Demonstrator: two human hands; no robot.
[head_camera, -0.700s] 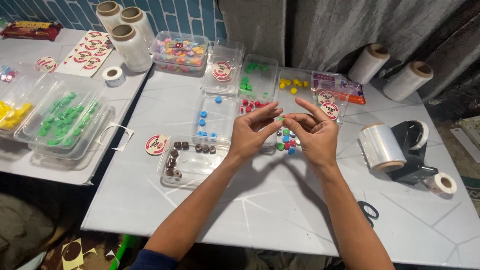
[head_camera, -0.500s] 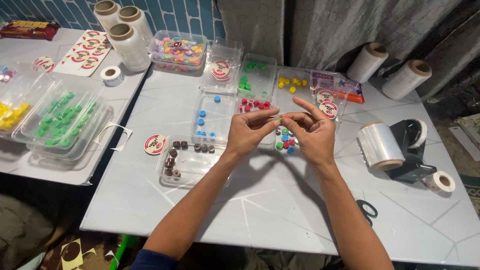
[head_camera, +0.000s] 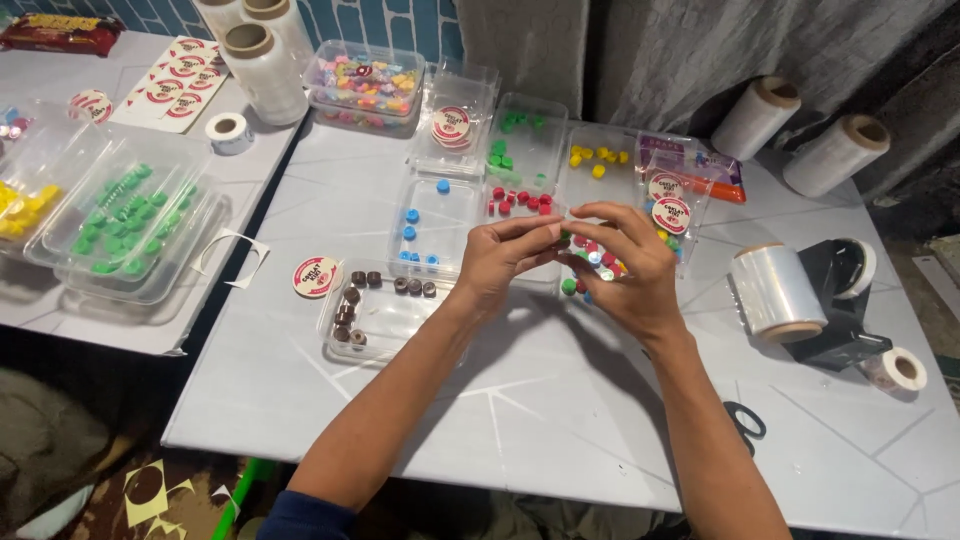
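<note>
Pinching something too small to identify, left hand (head_camera: 500, 262) and right hand (head_camera: 625, 265) meet fingertip to fingertip, fingers narrow, directly above a tray of mixed beads (head_camera: 592, 262) on the desk (head_camera: 560, 420).

green beads (head_camera: 112, 225), brown beads (head_camera: 352, 305), white table (head_camera: 560, 420)

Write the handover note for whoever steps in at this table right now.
Left hand: raised over the table, fingertips pinched with the right's on something too small to tell.
Right hand: same, above the mixed-colour tray.
Things: clear trays sorted by colour sit just beyond the hands: brown, blue, red, green, yellow. Round stickers lie right of them, film roll on its dispenser further right.
Done: each colour tray holds some pieces.
Left: the mixed tray still has pieces; all trays are open.
</note>
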